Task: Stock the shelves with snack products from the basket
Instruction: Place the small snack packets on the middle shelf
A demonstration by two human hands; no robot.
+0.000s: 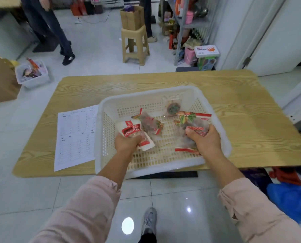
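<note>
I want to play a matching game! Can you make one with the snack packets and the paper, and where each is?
Things:
1 white packet
2 big red-edged packet
3 small clear packet
4 paper sheet

Places:
A on the table beside the basket
B in the left hand
C loose at the basket's far side
D in the right hand

Pairs: 1-B, 2-D, 3-C, 4-A.

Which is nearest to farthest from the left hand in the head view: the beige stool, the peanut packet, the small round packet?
1. peanut packet, gripped in the left hand
2. small round packet, back of basket
3. beige stool, floor beyond the table
</note>
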